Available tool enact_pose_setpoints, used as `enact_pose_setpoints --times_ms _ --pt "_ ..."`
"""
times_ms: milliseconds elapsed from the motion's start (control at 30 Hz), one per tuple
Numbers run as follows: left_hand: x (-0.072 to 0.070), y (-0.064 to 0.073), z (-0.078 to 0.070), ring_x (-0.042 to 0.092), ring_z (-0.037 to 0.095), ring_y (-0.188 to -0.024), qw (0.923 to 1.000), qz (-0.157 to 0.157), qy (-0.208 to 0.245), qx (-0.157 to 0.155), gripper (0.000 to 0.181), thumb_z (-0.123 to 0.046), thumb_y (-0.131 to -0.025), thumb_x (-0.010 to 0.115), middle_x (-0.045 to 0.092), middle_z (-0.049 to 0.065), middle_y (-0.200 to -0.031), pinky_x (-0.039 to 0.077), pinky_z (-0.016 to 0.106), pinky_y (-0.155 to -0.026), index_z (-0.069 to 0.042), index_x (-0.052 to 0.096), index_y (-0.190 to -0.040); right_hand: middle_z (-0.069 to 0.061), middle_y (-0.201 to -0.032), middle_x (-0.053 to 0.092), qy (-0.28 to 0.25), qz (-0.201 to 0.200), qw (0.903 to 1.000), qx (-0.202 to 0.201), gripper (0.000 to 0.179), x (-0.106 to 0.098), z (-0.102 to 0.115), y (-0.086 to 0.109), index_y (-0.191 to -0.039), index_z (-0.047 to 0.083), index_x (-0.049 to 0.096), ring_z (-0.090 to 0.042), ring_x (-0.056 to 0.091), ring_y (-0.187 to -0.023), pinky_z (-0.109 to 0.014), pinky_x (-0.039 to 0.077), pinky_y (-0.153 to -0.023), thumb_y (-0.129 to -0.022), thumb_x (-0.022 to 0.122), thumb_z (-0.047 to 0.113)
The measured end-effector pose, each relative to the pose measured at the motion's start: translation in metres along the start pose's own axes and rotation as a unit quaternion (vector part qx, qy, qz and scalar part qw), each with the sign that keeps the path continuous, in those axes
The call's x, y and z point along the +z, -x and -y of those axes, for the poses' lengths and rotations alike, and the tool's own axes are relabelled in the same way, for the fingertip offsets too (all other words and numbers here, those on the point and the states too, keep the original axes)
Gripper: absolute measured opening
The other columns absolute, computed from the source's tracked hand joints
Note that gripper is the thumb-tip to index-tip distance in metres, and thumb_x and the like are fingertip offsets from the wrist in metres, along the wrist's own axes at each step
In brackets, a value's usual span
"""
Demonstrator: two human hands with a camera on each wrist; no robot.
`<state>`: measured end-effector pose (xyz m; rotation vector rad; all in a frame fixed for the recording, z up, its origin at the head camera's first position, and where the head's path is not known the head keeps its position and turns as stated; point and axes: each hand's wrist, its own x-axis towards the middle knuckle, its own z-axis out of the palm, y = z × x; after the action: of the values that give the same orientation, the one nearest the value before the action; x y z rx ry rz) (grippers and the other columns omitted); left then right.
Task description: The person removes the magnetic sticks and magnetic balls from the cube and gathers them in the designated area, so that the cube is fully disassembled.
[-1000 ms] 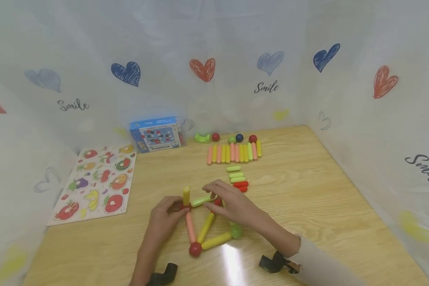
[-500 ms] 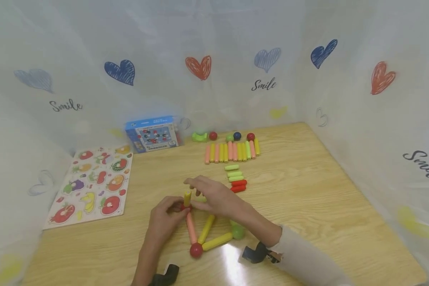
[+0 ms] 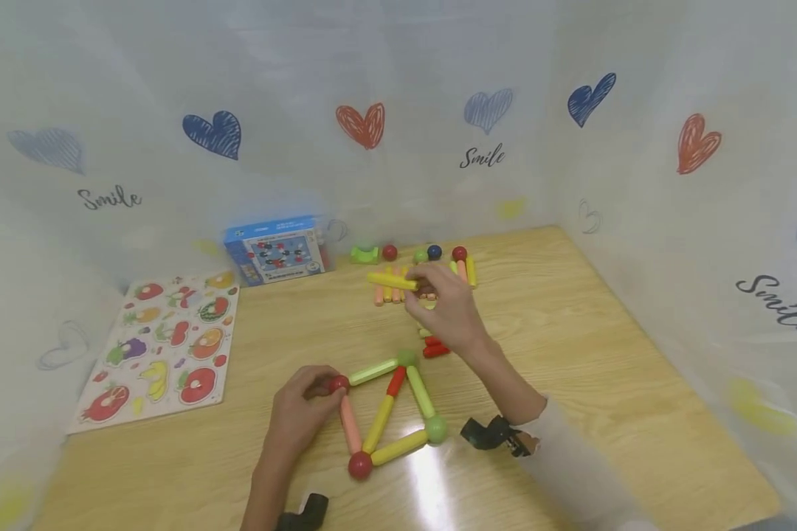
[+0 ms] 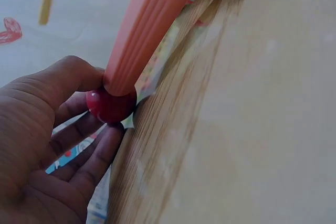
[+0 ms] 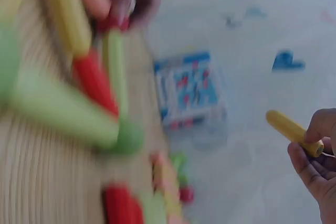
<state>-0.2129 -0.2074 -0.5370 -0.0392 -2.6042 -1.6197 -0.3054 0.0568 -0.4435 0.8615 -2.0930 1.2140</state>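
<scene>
My left hand (image 3: 303, 407) holds a red ball (image 4: 111, 105) at the left corner of a flat frame of rods and balls. A pink rod (image 3: 350, 425) runs from that ball to another red ball (image 3: 360, 465) nearer me. Light green rods (image 3: 373, 372), yellow rods (image 3: 400, 448) and a short red rod (image 3: 395, 381) link these with two green balls (image 3: 435, 429). Up and away from the frame, my right hand (image 3: 448, 306) pinches a loose yellow rod (image 3: 390, 281) by one end; its other end points left, over the row of rods.
Behind the frame lies a row of pink, yellow and green rods (image 3: 379, 296), with several balls (image 3: 435, 252) and a green curved piece (image 3: 365, 255) beyond. Short red rods (image 3: 436, 351) lie nearer. A blue box (image 3: 279, 251) and a fruit board (image 3: 159, 346) stand at left.
My right hand has taken the upright yellow rod off the left red ball and carried it up, back and to the right. My left hand stays on that ball.
</scene>
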Motion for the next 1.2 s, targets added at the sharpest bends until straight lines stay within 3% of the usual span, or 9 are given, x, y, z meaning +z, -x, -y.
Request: enact_pose_setpoints --times_ms 100,200,367,467,667,933,1067,1200 --pt "-0.004 0.001 0.001 0.066 0.012 -0.095 1.0 0.002 0.001 0.002 0.03 -0.008 -0.082 0.082 0.066 -0.003 -0.107 0.056 0.024 -0.084 -0.015 0.071 -0.109 -0.013 -0.101 0.064 0.043 -0.005 0.9964 0.073 0.023 -0.022 -0.029 0.004 -0.105 -0.004 0.065 -0.023 0.068 -0.084 -0.033 0.06 -0.072 -0.084 0.073 -0.007" --pt "-0.006 0.0 0.002 0.066 0.012 -0.095 0.9999 0.012 0.004 0.009 0.029 -0.01 -0.083 0.082 0.065 -0.002 -0.108 0.056 0.024 -0.084 -0.015 0.07 -0.109 -0.013 -0.098 0.064 0.105 -0.016 0.9844 0.14 0.021 -0.045 -0.059 0.011 -0.104 -0.004 0.066 -0.024 0.067 -0.082 -0.034 0.059 -0.071 -0.085 0.075 -0.004" --pt "-0.006 -0.001 0.005 0.066 0.012 -0.096 0.9999 0.014 -0.006 0.005 0.028 -0.013 -0.083 0.083 0.065 -0.003 -0.107 0.056 0.024 -0.084 -0.016 0.07 -0.108 -0.019 -0.1 0.064 0.16 -0.016 0.9676 0.195 0.019 -0.069 -0.102 0.018 -0.104 -0.008 0.066 -0.031 0.065 -0.084 -0.042 0.058 -0.073 -0.087 0.073 -0.003" --pt "-0.005 0.001 0.009 0.065 0.012 -0.096 0.9999 0.009 -0.004 0.002 0.029 -0.013 -0.083 0.083 0.065 -0.003 -0.107 0.056 0.024 -0.084 -0.017 0.071 -0.109 -0.021 -0.099 0.064 0.183 0.008 0.9573 0.223 0.018 -0.074 -0.123 0.022 -0.105 -0.01 0.066 -0.033 0.063 -0.086 -0.044 0.056 -0.075 -0.089 0.071 -0.002" --pt "0.001 0.004 0.015 0.066 0.011 -0.096 0.9998 0.02 0.004 -0.002 0.031 -0.015 -0.082 0.084 0.064 -0.003 -0.108 0.056 0.024 -0.085 -0.017 0.07 -0.11 -0.022 -0.1 0.065 0.208 0.077 0.9275 0.301 0.021 -0.077 -0.15 0.035 -0.108 -0.01 0.066 -0.034 0.062 -0.089 -0.045 0.054 -0.076 -0.092 0.069 0.004" --pt "0.001 0.004 0.01 0.066 0.011 -0.094 0.9999 0.01 -0.001 0.009 0.03 -0.012 -0.082 0.083 0.064 -0.004 -0.107 0.056 0.025 -0.084 -0.018 0.07 -0.109 -0.024 -0.108 0.064 0.197 0.163 0.9235 0.286 0.035 -0.073 -0.157 0.038 -0.125 -0.008 0.063 -0.036 0.063 -0.096 -0.047 0.055 -0.08 -0.095 0.067 0.009" --pt "0.0 0.001 0.006 0.066 0.011 -0.094 0.9999 0.011 -0.008 0.005 0.03 -0.013 -0.083 0.083 0.064 -0.004 -0.108 0.056 0.025 -0.084 -0.017 0.07 -0.11 -0.022 -0.11 0.06 0.216 0.191 0.9165 0.278 0.037 -0.071 -0.156 0.036 -0.13 -0.004 0.062 -0.033 0.058 -0.095 -0.046 0.052 -0.078 -0.096 0.065 0.012" --pt "-0.001 -0.001 0.005 0.066 0.012 -0.095 0.9997 0.009 -0.019 0.008 0.031 -0.013 -0.083 0.083 0.065 -0.003 -0.108 0.056 0.025 -0.084 -0.015 0.07 -0.111 -0.024 -0.117 0.058 0.221 0.205 0.9153 0.267 0.036 -0.07 -0.155 0.035 -0.131 -0.003 0.062 -0.035 0.057 -0.098 -0.048 0.05 -0.081 -0.098 0.062 0.012"
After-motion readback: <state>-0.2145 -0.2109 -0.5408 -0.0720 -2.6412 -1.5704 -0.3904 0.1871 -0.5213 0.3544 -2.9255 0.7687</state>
